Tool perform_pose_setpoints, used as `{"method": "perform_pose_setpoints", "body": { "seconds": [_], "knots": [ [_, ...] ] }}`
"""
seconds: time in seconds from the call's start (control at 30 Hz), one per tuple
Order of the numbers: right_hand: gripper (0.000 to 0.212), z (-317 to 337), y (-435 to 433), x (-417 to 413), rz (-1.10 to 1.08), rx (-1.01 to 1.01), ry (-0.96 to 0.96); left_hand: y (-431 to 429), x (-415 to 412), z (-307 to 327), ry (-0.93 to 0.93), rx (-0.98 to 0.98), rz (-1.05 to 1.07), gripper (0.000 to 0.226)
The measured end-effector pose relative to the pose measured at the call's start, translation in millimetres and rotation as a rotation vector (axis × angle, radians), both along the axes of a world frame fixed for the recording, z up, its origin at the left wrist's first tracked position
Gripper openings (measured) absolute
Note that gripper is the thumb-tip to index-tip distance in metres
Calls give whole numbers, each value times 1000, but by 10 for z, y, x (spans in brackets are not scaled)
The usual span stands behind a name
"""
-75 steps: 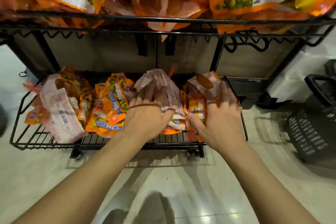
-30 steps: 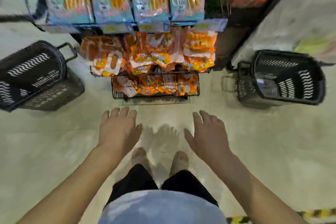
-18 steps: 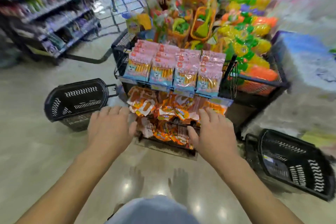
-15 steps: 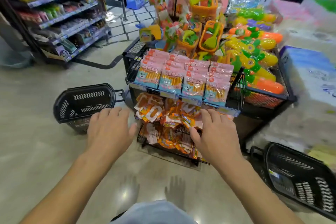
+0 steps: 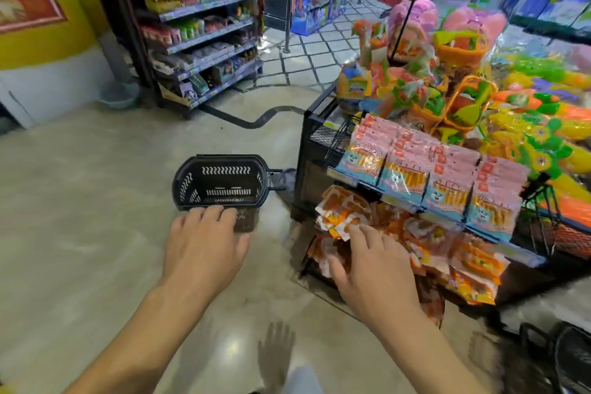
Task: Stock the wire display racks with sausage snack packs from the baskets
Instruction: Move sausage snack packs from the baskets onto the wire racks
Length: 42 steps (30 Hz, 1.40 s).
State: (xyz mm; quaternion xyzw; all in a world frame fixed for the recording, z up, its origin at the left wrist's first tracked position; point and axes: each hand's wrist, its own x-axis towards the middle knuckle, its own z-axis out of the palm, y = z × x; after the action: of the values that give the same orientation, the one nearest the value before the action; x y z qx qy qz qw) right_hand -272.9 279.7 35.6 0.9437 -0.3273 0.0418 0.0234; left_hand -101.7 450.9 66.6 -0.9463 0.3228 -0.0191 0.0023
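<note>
both hands (image 5: 204,243) empty, black basket (image 5: 220,182), stocked wire rack (image 5: 319,125)

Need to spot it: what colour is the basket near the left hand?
The basket is black; head view.

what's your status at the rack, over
Left hand, right hand open, empty. Black basket on floor looks empty. Wire rack holds sausage packs. No obstruction seen.

Left hand (image 5: 204,246), right hand (image 5: 374,269) — both bare, arms (image 5: 137,342) unsleeved to the frame edge. Pale grey-blue cloth (image 5: 302,381) at bottom centre — a garment, kind unclear.
</note>
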Motion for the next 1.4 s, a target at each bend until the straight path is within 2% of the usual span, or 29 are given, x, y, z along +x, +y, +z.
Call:
{"method": "perform_pose_setpoints", "body": {
  "seconds": [0.33,0.6,0.9,1.1,1.27,1.4],
  "knots": [
    [60,-261,290,1299,137,68,54,444,1095,-202,98,78,144,48],
    [57,-507,-290,2835,238,94,3,122,2269,-462,188,111,286,54],
    [62,-283,-911,4693,407,84,14,-267,3497,-560,265,115,415,56],
    [60,-404,-1126,5639,402,93,47,-485,4487,-732,287,100,388,52],
    [54,-675,-1194,6305,289,164,102,-697,5544,-969,326,89,324,51],
    [61,-834,-1187,6805,178,222,188,-888,6372,-1144,365,124,240,54]
  ]
}}
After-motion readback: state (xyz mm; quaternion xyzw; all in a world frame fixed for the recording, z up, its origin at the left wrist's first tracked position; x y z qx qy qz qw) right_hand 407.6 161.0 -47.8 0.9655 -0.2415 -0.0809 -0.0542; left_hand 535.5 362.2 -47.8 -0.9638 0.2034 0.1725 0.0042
